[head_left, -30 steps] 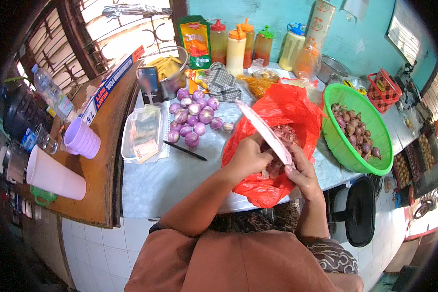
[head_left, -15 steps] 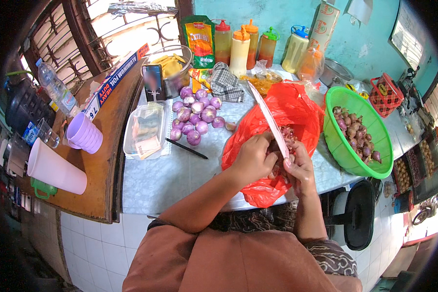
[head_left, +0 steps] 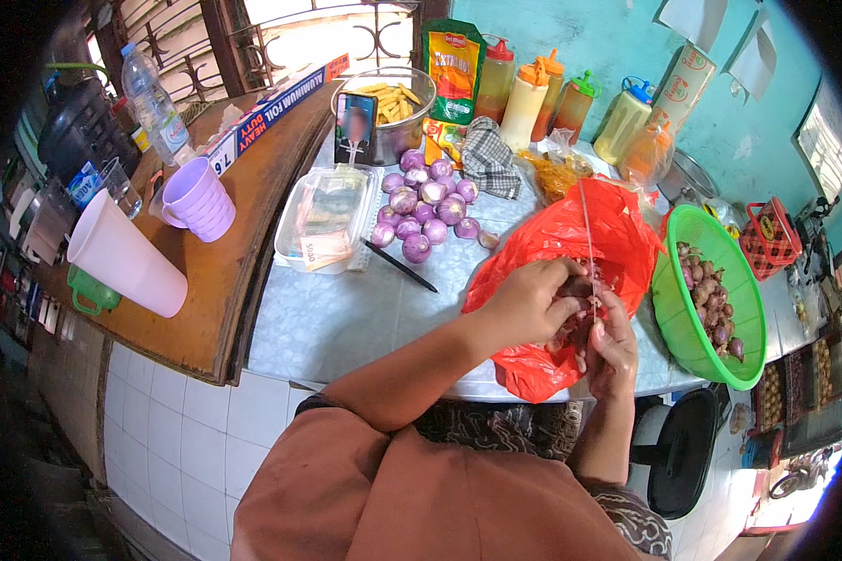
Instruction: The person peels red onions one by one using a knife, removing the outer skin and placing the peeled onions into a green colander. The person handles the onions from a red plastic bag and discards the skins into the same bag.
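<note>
Over an opened red plastic bag [head_left: 617, 220], my two hands meet. My right hand [head_left: 615, 351] is closed on a knife [head_left: 588, 234], whose thin blade points up and away, seen nearly edge-on. My left hand [head_left: 536, 301] is closed, its fingertips pinched against the blade's near part; whatever it holds is mostly hidden. Reddish skins and bits [head_left: 571, 332] lie inside the bag under my hands. Peeled purple shallots [head_left: 430, 206] sit in a group to the left. A green basket [head_left: 669, 323] of unpeeled shallots [head_left: 711, 299] stands to the right.
Left of the shallots are a plastic box [head_left: 295, 234] with banknotes, a black pen [head_left: 402, 266] and a propped phone [head_left: 355, 131]. Sauce bottles [head_left: 524, 107] and a pot [head_left: 393, 140] line the back. Cups [head_left: 201, 201] stand on the wooden table [head_left: 220, 299]. A black stool [head_left: 688, 458] is at lower right.
The whole view has shifted, so the tabletop things appear farther right. The knife has turned from a broad slanted face to nearly edge-on and more upright. Both hands stay together over the bag.
</note>
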`<action>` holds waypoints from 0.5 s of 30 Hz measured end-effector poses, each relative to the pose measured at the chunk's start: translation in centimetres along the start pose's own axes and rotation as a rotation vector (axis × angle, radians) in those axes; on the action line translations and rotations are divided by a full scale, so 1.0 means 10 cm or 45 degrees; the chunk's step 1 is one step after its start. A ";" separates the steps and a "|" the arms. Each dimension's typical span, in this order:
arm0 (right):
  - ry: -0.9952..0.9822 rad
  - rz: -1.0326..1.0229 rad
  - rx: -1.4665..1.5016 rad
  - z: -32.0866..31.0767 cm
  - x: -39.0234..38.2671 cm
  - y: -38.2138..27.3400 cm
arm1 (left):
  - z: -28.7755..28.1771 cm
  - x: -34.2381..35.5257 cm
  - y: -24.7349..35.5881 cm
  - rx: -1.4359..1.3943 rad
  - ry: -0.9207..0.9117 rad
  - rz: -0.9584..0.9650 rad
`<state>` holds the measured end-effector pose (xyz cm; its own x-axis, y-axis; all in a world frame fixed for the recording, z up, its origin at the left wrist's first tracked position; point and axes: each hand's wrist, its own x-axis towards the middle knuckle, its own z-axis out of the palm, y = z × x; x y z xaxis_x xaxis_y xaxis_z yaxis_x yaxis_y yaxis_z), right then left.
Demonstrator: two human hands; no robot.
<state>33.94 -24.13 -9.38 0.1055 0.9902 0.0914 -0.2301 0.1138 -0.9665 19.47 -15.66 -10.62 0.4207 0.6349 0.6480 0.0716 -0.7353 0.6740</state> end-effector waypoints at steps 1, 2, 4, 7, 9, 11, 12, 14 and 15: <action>0.016 0.002 0.026 0.01 0.01 0.00 | 0.01 0.00 0.02 0.010 0.076 0.098; 0.032 0.004 0.051 0.03 0.02 0.01 | 0.01 0.00 0.03 0.046 0.078 0.105; 0.036 0.003 0.082 0.04 0.03 0.00 | -0.01 -0.01 0.06 0.116 0.082 0.122; 0.011 -0.018 0.115 0.08 0.04 -0.02 | 0.00 -0.01 0.06 0.164 0.098 0.208; 0.009 -0.055 0.162 0.13 0.06 -0.03 | 0.02 0.00 0.06 0.192 0.155 0.317; -0.014 -0.074 0.184 0.13 0.06 -0.04 | 0.03 0.00 0.07 0.212 0.175 0.390; -0.029 -0.086 0.197 0.13 0.07 -0.05 | 0.01 0.02 0.08 0.223 0.167 0.411; -0.054 -0.064 0.208 0.11 0.07 -0.07 | 0.00 0.01 0.10 0.250 0.144 0.421; -0.070 -0.063 0.216 0.10 0.08 -0.08 | 0.00 0.02 0.09 0.272 0.129 0.418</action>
<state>33.21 -23.36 -8.29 0.0687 0.9855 0.1554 -0.3863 0.1699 -0.9066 19.58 -16.22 -9.88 0.3618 0.3705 0.8554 0.1392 -0.9288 0.3434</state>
